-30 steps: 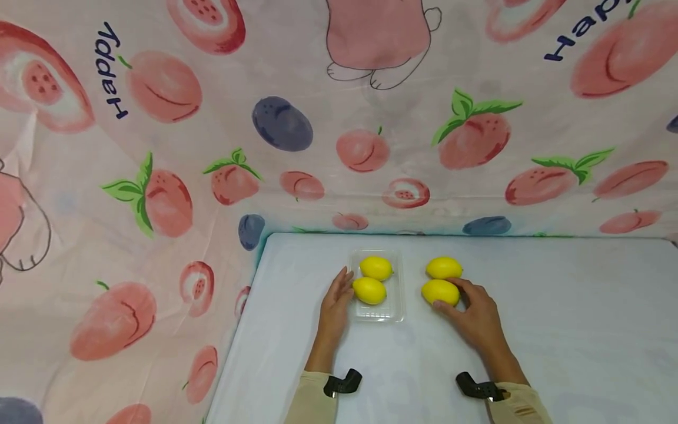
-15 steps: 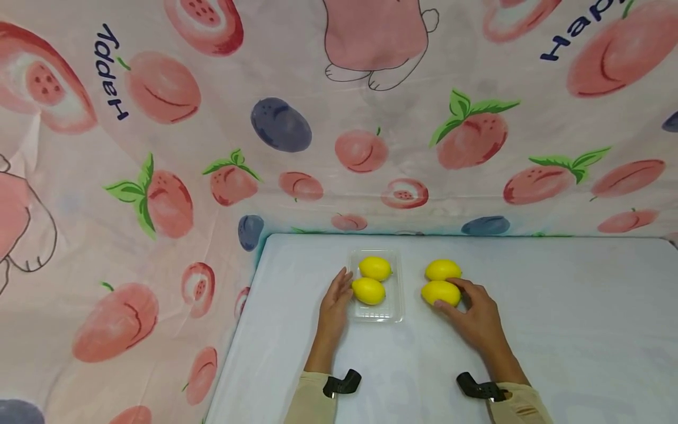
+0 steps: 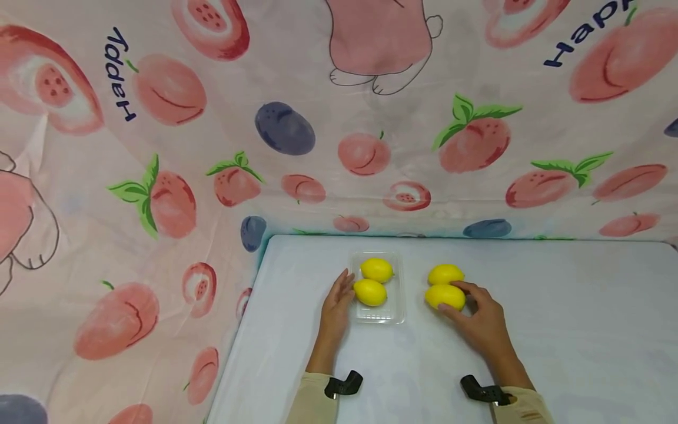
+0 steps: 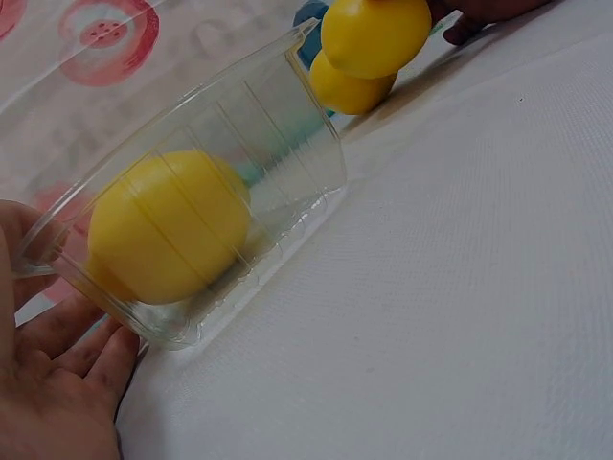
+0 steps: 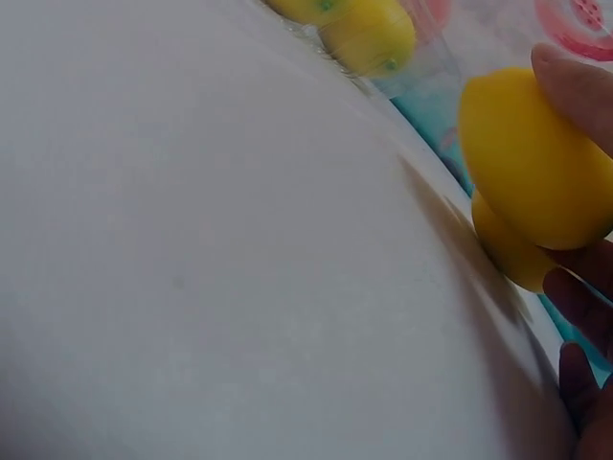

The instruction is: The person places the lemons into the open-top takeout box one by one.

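My right hand [image 3: 479, 321] pinches a yellow lemon [image 3: 445, 297] between thumb and fingers. In the right wrist view the thumb [image 5: 579, 91] lies on top of this lemon [image 5: 536, 158], with fingers under it. Just behind it a second lemon [image 3: 446, 273] is partly covered by the held one. A clear plastic container [image 3: 394, 309] stands to the left with two lemons in it, one farther back [image 3: 377, 270] and one nearer [image 3: 370, 292]. My left hand [image 3: 333, 309] is at the container's left side, fingers extended against its wall, palm facing it in the left wrist view.
A white cloth covers the table [image 3: 582, 330]. Behind and to the left hangs a fruit-printed curtain [image 3: 318, 59], meeting the table along its back and left edges. A black wrist strap [image 3: 344, 384] sits on each forearm.
My right hand and the held lemon have shifted very slightly toward me and to the right; the lemon behind has also moved slightly nearer. My left hand stays at the container.
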`<act>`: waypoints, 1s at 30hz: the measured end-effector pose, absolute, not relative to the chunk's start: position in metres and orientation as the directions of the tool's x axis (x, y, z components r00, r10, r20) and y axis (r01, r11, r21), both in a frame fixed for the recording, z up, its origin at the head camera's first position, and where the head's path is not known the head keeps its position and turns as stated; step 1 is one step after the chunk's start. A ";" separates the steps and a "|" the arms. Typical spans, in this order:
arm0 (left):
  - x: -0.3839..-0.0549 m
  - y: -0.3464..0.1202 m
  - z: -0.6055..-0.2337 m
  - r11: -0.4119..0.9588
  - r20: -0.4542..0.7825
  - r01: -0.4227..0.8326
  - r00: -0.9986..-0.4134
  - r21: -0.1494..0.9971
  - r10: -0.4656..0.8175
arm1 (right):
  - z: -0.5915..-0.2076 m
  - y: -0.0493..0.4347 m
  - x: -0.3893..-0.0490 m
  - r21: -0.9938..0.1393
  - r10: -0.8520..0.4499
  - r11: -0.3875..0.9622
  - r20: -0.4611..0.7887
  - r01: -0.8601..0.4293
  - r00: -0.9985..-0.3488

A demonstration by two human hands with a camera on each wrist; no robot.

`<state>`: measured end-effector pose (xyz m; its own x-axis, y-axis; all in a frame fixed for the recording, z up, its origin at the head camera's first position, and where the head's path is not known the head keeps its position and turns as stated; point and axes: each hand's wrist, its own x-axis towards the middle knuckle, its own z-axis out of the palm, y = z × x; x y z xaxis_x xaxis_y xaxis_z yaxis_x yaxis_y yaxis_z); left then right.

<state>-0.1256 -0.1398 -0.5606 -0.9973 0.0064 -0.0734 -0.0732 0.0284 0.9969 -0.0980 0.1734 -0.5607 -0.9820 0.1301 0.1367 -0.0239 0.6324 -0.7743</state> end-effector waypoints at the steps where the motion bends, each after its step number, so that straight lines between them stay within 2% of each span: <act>1: -0.126 -0.139 -0.561 0.030 -0.072 -0.072 -0.997 0.997 0.009 | -0.560 0.175 -0.097 -0.774 0.140 0.633 0.135 -0.016 -0.981; 13: -0.126 -0.139 -0.561 0.037 -0.073 -0.073 -0.997 0.997 0.002 | -0.538 0.192 -0.092 -0.770 0.200 0.638 0.184 -0.015 -0.962; 30: -0.126 -0.140 -0.562 0.028 -0.080 -0.080 -0.997 0.996 0.004 | -0.530 0.182 -0.096 -0.779 0.168 0.620 0.245 -0.091 -0.955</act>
<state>-0.1257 -0.1398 -0.5616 -0.9968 0.0045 -0.0800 -0.0798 0.0284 0.9964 -0.0964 0.1820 -0.5303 -0.9550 0.1678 0.2445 -0.0906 0.6202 -0.7792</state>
